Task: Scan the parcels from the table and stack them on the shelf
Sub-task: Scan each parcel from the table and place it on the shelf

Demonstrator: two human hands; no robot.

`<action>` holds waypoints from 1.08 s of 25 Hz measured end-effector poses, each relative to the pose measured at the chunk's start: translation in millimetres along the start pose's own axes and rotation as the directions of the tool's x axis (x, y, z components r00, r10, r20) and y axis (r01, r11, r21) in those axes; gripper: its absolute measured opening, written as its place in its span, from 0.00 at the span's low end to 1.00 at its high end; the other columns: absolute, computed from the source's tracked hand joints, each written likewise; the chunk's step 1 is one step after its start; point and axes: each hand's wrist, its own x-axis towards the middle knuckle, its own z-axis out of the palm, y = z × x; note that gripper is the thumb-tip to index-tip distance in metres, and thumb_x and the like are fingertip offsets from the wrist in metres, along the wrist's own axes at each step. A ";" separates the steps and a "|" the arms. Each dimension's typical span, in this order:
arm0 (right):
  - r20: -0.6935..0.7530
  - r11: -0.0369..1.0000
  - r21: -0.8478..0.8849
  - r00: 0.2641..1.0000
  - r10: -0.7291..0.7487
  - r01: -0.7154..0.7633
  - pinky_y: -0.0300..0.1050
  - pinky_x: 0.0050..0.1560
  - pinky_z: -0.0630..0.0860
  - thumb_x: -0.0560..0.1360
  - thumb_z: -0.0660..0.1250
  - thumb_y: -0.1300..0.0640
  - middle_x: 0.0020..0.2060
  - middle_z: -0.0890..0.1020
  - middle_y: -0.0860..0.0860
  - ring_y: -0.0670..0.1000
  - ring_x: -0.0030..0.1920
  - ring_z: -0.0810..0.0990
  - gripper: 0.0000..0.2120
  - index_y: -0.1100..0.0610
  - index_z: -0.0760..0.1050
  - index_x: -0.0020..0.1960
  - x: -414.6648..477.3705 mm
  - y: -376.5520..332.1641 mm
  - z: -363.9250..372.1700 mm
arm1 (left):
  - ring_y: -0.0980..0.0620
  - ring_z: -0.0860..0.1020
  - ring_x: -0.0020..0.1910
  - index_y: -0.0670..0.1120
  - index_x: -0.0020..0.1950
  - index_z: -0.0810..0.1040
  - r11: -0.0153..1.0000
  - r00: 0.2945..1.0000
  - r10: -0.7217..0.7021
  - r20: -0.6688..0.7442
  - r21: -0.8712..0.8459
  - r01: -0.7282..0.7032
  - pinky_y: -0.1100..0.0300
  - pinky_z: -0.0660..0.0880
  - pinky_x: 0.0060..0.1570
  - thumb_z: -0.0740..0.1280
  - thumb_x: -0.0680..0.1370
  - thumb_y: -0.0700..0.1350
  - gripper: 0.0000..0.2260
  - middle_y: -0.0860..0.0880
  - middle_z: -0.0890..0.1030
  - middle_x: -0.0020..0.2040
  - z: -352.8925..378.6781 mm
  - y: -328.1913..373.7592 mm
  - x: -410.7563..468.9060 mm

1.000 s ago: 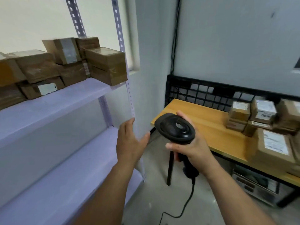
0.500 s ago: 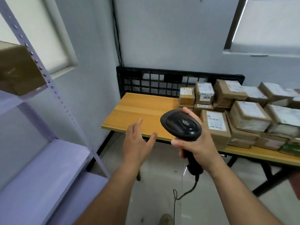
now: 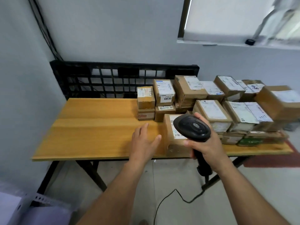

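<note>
Two bare hands are out over the table [image 3: 90, 135]. L hand [image 3: 143, 140] hovers flat above the table near its front edge, fingers straight & spread, holding nothing, thumb tip just beside the front parcel [image 3: 168, 138]; contact can't be told. R hand [image 3: 206, 146] grips the black scanner [image 3: 191, 127] by its handle, scanner head over that parcel's label, approx. mid-table at the front. The cable [image 3: 170, 197] trails on the floor below the table's front edge. Other parcels [image 3: 227, 111] sit stacked on the table's right half, incl. a box marked 0836 [image 3: 164, 93] toward mid-table. A black grid panel [image 3: 113, 78] stands behind the table's back edge. A shelf [image 3: 24, 208] corner shows low, left of the table
</note>
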 end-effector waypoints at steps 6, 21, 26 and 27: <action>-0.111 0.989 -0.098 0.989 0.096 -0.107 0.47 0.28 0.81 0.65 0.78 0.67 0.58 0.76 0.46 0.48 0.33 0.83 0.45 0.41 0.63 0.73 35.5 17.8 -17.5 | 0.50 0.60 0.75 0.52 0.78 0.57 0.998 0.982 -0.034 0.185 -0.038 0.041 0.51 0.64 0.71 0.62 0.79 0.58 0.30 0.50 0.60 0.77 38.3 4.9 48.8; -0.057 0.928 -0.137 0.938 0.343 -0.348 0.48 0.30 0.78 0.66 0.78 0.65 0.59 0.77 0.51 0.54 0.28 0.80 0.50 0.38 0.57 0.76 63.5 82.8 -47.1 | 0.44 0.66 0.72 0.56 0.79 0.46 0.945 0.831 -0.240 0.502 -0.076 0.319 0.44 0.65 0.70 0.51 0.82 0.60 0.28 0.47 0.63 0.76 97.6 10.4 67.7; 0.051 0.928 -0.086 0.929 0.367 -0.362 0.45 0.26 0.75 0.66 0.77 0.67 0.55 0.81 0.57 0.55 0.26 0.78 0.49 0.40 0.58 0.76 69.4 84.2 -59.1 | 0.40 0.61 0.74 0.70 0.74 0.40 0.925 0.813 -0.259 0.521 -0.108 0.364 0.39 0.63 0.69 0.52 0.77 0.69 0.30 0.49 0.54 0.79 89.6 15.7 63.2; 0.070 0.928 -0.071 0.926 0.370 -0.365 0.45 0.26 0.74 0.66 0.77 0.67 0.55 0.81 0.58 0.55 0.26 0.78 0.49 0.40 0.58 0.76 69.3 85.0 -60.7 | 0.40 0.60 0.74 0.71 0.73 0.41 0.920 0.809 -0.265 0.526 -0.113 0.374 0.40 0.63 0.69 0.53 0.75 0.70 0.31 0.49 0.53 0.79 86.6 15.5 62.8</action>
